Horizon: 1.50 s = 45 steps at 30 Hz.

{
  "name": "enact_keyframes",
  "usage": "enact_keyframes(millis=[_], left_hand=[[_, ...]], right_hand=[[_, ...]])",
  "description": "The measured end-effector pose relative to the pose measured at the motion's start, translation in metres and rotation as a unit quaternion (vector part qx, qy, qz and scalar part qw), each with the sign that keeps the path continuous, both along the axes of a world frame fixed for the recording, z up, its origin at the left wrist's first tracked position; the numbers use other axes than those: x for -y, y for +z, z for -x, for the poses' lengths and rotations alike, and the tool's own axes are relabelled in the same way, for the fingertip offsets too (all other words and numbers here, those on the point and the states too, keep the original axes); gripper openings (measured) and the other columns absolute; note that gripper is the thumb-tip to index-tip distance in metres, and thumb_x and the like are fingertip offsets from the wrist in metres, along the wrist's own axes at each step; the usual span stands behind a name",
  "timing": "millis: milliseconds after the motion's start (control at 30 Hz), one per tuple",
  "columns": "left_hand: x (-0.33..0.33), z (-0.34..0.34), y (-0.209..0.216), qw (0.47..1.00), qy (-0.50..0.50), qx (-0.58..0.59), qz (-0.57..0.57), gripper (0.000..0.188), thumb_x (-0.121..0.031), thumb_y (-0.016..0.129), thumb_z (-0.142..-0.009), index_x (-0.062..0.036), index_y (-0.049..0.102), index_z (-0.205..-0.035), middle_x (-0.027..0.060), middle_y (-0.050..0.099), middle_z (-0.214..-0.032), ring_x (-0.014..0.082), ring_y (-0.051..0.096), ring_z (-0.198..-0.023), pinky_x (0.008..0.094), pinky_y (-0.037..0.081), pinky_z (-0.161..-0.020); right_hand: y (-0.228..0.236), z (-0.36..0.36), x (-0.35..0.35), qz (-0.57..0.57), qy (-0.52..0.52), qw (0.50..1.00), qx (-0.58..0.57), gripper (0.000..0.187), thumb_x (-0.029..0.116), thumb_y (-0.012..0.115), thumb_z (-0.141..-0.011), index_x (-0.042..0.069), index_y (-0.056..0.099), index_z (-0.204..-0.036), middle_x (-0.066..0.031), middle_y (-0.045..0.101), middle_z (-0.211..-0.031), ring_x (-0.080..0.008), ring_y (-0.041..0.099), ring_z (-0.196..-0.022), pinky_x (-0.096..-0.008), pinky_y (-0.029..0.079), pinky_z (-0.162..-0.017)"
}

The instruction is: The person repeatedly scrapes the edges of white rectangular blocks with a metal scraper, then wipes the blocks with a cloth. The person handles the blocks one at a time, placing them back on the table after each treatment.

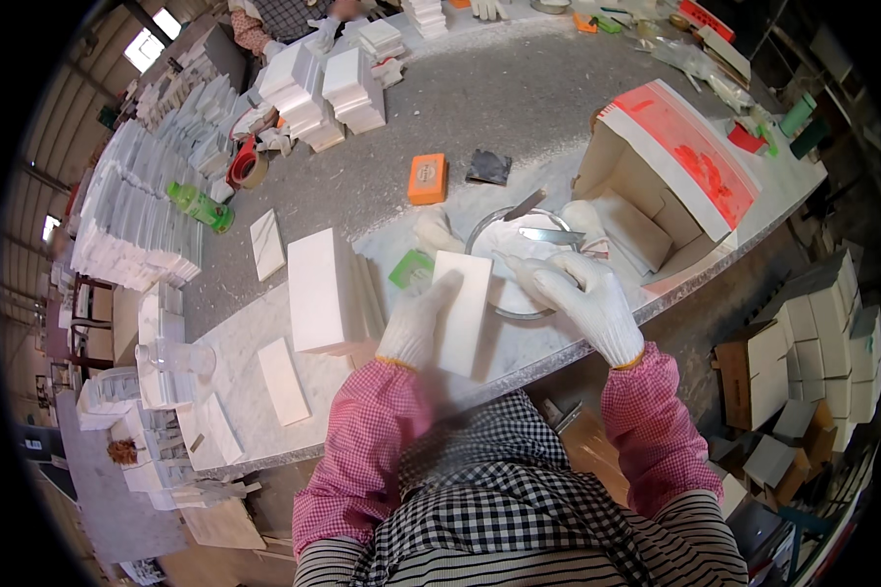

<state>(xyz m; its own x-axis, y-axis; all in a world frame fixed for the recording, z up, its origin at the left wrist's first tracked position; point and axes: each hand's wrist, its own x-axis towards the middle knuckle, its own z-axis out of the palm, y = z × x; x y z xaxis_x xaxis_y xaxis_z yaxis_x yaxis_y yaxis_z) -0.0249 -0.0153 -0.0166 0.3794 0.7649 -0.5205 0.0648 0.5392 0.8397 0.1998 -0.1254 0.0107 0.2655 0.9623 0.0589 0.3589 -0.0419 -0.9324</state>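
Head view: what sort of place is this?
Probably a tile or stone workshop: stacks of white tiles, a dusty workbench, and a single white slab held in the gloved left hand.

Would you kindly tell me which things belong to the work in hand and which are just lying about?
Apparently for the work:
white tile in the left hand
bowl of white material near the right hand
metal blade
tile stack

Seemingly lying about:
green bottle
orange box
tape roll

Tile [463, 318]: smooth, matt, stone-like. Gloves [585, 301]: knitted cloth, matt. Blade [550, 236]: smooth glossy metal. Bowl [525, 315]: shiny metal rim. Box [617, 161]: matt cardboard inside. Bottle [204, 207]: glossy plastic.
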Motion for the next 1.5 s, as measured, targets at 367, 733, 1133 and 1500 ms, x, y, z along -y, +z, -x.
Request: enact_keyframes(millis=[367,733,1133,1500], left_hand=[[0.001,-0.003,0.009,0.999,-0.012,-0.038,0.003,0.040,-0.029,0.064,-0.103,0.0025,0.063,-0.127,0.0103,0.073,-0.110,0.0179,0.070,-0.092,0.0281,0.055,-0.083],[0.001,-0.001,0.000,1.000,-0.004,-0.004,0.012,0.038,-0.027,0.063,-0.103,0.0029,0.064,-0.126,0.0109,0.073,-0.111,0.0188,0.070,-0.093,0.0290,0.055,-0.083],[0.002,-0.001,0.005,0.999,-0.008,-0.031,0.007,0.044,-0.029,0.063,-0.104,0.0039,0.060,-0.133,0.0124,0.072,-0.116,0.0199,0.069,-0.098,0.0301,0.055,-0.087],[0.000,0.001,-0.004,0.999,0.000,-0.033,-0.040,0.039,-0.028,0.063,-0.103,0.0052,0.065,-0.125,0.0103,0.074,-0.108,0.0181,0.070,-0.090,0.0286,0.055,-0.081]], right_hand=[[-0.003,-0.001,0.002,0.032,-0.023,0.999,0.014,0.032,0.034,0.074,-0.094,0.004,0.075,-0.105,-0.0109,0.072,-0.093,-0.0238,0.066,-0.080,-0.0351,0.052,-0.075],[0.003,0.001,0.004,0.033,-0.021,0.999,0.015,0.031,0.035,0.073,-0.095,0.008,0.077,-0.110,-0.0089,0.074,-0.098,-0.0226,0.068,-0.084,-0.0333,0.053,-0.079],[0.012,0.005,0.004,0.052,-0.023,0.998,-0.013,0.029,0.027,0.070,-0.096,0.002,0.075,-0.110,-0.0066,0.071,-0.095,-0.0137,0.063,-0.087,-0.0299,0.051,-0.081],[0.031,0.007,-0.029,0.012,-0.081,0.996,-0.026,0.030,0.030,0.071,-0.095,0.003,0.077,-0.106,-0.0101,0.073,-0.089,-0.0163,0.069,-0.078,-0.0331,0.053,-0.071]])
